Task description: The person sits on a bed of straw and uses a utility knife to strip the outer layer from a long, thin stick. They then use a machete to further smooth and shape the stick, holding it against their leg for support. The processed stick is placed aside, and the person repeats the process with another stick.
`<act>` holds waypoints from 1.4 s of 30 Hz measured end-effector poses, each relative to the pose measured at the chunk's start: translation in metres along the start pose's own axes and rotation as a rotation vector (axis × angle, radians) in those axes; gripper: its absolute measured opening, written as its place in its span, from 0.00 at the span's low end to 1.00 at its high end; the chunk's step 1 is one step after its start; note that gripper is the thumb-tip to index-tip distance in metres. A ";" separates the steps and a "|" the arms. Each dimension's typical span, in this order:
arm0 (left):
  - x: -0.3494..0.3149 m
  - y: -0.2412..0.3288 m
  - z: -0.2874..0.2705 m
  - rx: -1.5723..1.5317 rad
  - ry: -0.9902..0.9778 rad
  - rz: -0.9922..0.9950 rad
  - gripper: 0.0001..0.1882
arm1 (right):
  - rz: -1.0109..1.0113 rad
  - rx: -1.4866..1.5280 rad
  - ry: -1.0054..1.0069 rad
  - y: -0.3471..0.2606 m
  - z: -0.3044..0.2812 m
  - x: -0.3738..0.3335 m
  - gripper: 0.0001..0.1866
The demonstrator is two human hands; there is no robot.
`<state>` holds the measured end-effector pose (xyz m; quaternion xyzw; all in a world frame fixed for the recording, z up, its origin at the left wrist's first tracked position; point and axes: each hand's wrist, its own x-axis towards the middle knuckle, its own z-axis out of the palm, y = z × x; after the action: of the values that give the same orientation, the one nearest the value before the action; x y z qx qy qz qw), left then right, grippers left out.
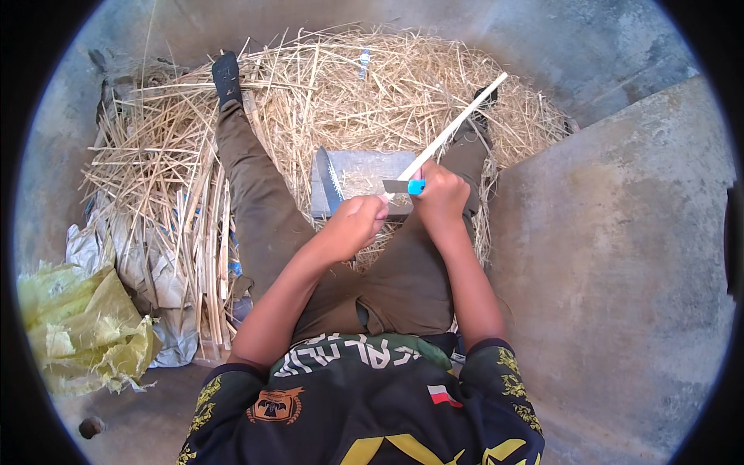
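Note:
A long pale strip (459,126), which looks like split bamboo or wood, slants from between my hands up to the far right. My left hand (355,229) is closed, thumb and fingers pinching around the strip's near end. In my closed right hand (443,194) is a knife (397,186) with a bright blue handle end. Its short dark blade points left across the strip, close to my left fingertips. Part of the strip is hidden behind the knife and my right hand. Pale shavings or a frayed bit show near the blade.
Between my legs lies a grey board (372,164) with a curved saw blade (329,178) at its left. Straw-like shavings (395,101) cover the floor ahead. Loose strips (205,263) and a torn yellow sack (93,325) lie left. A concrete wall (612,256) rises right.

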<state>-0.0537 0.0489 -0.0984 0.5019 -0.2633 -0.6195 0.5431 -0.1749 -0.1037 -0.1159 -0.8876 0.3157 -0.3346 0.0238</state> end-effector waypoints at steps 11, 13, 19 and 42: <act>-0.017 0.003 0.012 -0.143 -0.209 -0.144 0.13 | 0.623 0.040 0.368 0.113 -0.008 0.071 0.16; -0.017 0.004 0.012 -0.104 -0.218 -0.127 0.13 | 0.827 0.034 0.399 0.085 -0.052 0.106 0.20; -0.019 0.024 0.011 -0.080 -0.183 -0.111 0.14 | 0.297 -0.046 0.033 0.047 -0.064 0.032 0.15; -0.030 -0.016 0.040 0.443 -0.206 0.161 0.18 | 0.914 0.014 0.594 0.152 -0.103 0.072 0.22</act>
<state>-0.0990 0.0722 -0.0880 0.5204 -0.4854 -0.5494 0.4377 -0.2789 -0.2491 -0.0325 -0.5269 0.6603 -0.5287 0.0826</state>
